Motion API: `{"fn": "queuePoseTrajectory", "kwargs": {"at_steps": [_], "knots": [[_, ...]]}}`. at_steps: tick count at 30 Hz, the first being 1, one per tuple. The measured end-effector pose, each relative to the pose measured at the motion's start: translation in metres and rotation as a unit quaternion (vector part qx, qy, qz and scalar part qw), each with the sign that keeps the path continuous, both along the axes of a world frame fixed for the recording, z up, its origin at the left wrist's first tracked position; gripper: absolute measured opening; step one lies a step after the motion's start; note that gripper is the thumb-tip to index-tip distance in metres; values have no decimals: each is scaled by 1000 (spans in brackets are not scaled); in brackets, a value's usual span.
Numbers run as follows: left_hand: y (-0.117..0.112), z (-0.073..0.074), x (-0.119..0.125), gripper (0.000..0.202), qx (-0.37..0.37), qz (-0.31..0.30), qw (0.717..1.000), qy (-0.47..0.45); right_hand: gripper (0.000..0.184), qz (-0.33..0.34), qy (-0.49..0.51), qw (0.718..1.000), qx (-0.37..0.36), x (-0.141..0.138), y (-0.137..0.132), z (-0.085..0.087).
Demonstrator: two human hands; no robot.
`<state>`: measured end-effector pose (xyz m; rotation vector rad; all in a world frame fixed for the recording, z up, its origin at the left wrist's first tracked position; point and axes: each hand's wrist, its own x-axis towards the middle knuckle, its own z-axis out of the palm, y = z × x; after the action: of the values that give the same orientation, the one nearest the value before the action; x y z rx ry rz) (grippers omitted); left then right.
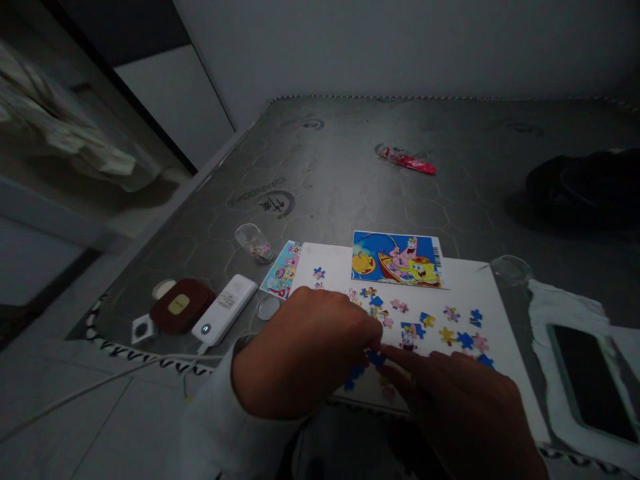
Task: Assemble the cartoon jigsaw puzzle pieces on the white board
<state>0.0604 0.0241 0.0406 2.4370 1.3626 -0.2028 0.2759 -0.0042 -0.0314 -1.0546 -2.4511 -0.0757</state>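
Over the near part of a white board (330, 257), my two hands meet at the fingertips. A small blue jigsaw puzzle piece (375, 358) is between them. My right hand (460, 393) pinches it between thumb and forefinger. My left hand (320, 337) is closed, knuckles up, with its fingertips at the same piece and partly hidden. Under the left hand lie more blue pieces (354, 377). Several loose pieces, such as a yellow one (447, 336) and a joined pair (409, 335), spread over the board. A cartoon picture card (395, 260) rests at its far edge.
Left of the board are a second card (283, 270), a clear tube with bits inside (255, 243), a white power bank (225, 310) with a cable and a brown case (183, 305). A phone (595, 380) lies at right. Farther back is a red packet (407, 160).
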Motion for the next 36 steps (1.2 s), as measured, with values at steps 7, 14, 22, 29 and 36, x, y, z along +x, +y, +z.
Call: {"fn": "queuePoseTrajectory", "kwargs": {"at_steps": [7, 14, 22, 29, 36], "knots": [[1, -3, 0, 12, -8, 2, 1000, -13, 21, 1, 31, 999, -23, -1, -1, 2], [2, -9, 1, 12, 6, 4, 1000, -4, 20, 3, 52, 998, -20, -5, -1, 3], [2, -6, 1, 14, -40, 19, 999, 1, 21, -5, 33, 999, -39, -5, 0, 4], [3, -6, 1, 17, -47, 19, 999, -1, 19, -6, 43, 998, -40, -4, -1, 5], [2, -6, 1, 18, -42, 19, 999, 1, 20, -1, 49, 998, -33, -5, 0, 7]]}}
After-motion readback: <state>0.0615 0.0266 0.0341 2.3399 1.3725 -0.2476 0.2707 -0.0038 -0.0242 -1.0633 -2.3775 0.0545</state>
